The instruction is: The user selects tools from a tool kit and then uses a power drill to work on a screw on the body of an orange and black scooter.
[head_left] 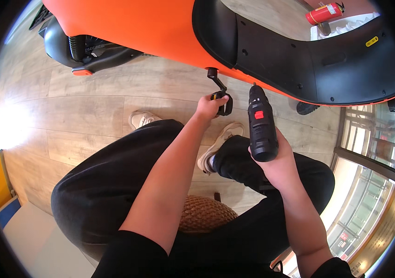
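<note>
2 hands loaded: left hand (208, 108) gripping a pedal (229, 106), right hand (282, 160) wrapped around a drill (261, 130).
The crank arm (217, 80) sits just beyond our left fingers; the orange body (141, 28) lies ahead of both. Bit contact unclear. Probably mid-fastening or unfastening; next move calls for squaring the bit, steadying the pedal.

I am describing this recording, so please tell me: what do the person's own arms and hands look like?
The left sleeve and right sleeve are black and short, leaving both forearms bare. The left hand and right hand wear no gloves, and no watch or bracelet shows.
</note>
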`<state>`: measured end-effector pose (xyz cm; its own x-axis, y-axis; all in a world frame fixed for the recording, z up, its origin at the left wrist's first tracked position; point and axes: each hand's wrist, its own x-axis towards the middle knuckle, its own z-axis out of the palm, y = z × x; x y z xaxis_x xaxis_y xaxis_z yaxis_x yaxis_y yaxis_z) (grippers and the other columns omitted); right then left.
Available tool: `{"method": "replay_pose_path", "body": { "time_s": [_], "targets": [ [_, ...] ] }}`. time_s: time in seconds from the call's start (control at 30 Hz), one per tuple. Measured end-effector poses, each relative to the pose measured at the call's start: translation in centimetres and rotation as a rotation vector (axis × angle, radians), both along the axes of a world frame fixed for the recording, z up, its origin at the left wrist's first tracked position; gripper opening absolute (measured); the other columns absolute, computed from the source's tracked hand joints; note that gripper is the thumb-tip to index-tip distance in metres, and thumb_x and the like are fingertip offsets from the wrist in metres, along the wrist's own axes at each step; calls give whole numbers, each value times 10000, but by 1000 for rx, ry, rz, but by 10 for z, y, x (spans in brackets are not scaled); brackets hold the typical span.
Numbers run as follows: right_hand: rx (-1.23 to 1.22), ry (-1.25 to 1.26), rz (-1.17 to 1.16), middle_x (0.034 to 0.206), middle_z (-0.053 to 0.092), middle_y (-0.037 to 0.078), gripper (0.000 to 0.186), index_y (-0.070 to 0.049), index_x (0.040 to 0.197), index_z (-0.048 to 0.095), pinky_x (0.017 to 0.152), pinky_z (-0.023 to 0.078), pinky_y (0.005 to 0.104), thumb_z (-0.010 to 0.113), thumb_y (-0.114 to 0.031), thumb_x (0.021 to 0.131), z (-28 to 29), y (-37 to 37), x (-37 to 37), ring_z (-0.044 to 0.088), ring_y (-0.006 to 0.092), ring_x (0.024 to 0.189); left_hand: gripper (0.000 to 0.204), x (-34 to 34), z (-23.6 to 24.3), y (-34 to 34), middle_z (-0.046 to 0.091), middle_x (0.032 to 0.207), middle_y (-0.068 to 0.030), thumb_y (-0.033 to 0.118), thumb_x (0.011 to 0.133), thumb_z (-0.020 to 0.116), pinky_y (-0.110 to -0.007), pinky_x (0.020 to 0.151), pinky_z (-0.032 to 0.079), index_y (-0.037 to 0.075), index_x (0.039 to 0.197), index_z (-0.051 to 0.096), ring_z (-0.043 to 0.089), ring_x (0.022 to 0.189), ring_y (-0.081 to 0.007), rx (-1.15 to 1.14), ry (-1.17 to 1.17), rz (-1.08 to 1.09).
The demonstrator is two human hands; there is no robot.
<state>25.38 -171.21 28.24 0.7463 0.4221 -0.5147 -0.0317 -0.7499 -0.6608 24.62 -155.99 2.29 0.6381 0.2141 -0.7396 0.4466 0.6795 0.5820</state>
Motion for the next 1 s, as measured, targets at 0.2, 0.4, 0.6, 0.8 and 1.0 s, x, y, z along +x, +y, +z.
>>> {"method": "replay_pose_path", "body": {
  "time_s": [0.2, 0.4, 0.6, 0.8, 1.0],
  "targets": [
    [22, 7, -41, 985, 665, 34, 428, -28, 1202, 602, 870, 504, 305, 816, -94, 837, -3, -6, 2, 618, 129, 902, 268, -6, -5, -6, 564, 784, 35, 324, 909, 795, -293, 567, 352, 119, 998, 647, 476, 632, -98, -319, -57, 136],
    [61, 6, -51, 972, 661, 29, 410, -22, 1182, 604, 845, 503, 293, 814, -94, 838, -1, -1, 5, 615, 126, 892, 297, 26, 32, -33, 651, 1017, -87, 299, 995, 658, -441, 809, 499, 59, 1161, 600, 627, 900, -240, -801, -340, 195],
    [91, -53, -54, 937, 648, 14, 358, -22, 1123, 607, 802, 497, 287, 815, -92, 840, 4, 1, -1, 599, 114, 848, 320, 24, 63, -33, 669, 1163, -162, 254, 1033, 581, -493, 980, 556, 2, 1231, 576, 673, 1061, -290, -752, -327, 245],
    [139, -30, -96, 997, 691, 56, 427, -22, 1217, 603, 864, 509, 298, 779, -54, 829, 13, -5, 3, 647, 142, 920, 261, 27, 85, -23, 698, 1057, -74, 282, 1008, 658, -364, 874, 597, 66, 1152, 636, 701, 901, -189, -672, -345, 204],
    [126, -48, -146, 922, 654, 27, 375, -13, 1126, 606, 776, 513, 292, 828, -76, 831, 22, -11, 8, 605, 119, 820, 168, 23, 113, -9, 566, 774, 7, 280, 970, 719, -249, 521, 381, 122, 1023, 696, 508, 638, -97, -682, -323, 266]
  ]
}}
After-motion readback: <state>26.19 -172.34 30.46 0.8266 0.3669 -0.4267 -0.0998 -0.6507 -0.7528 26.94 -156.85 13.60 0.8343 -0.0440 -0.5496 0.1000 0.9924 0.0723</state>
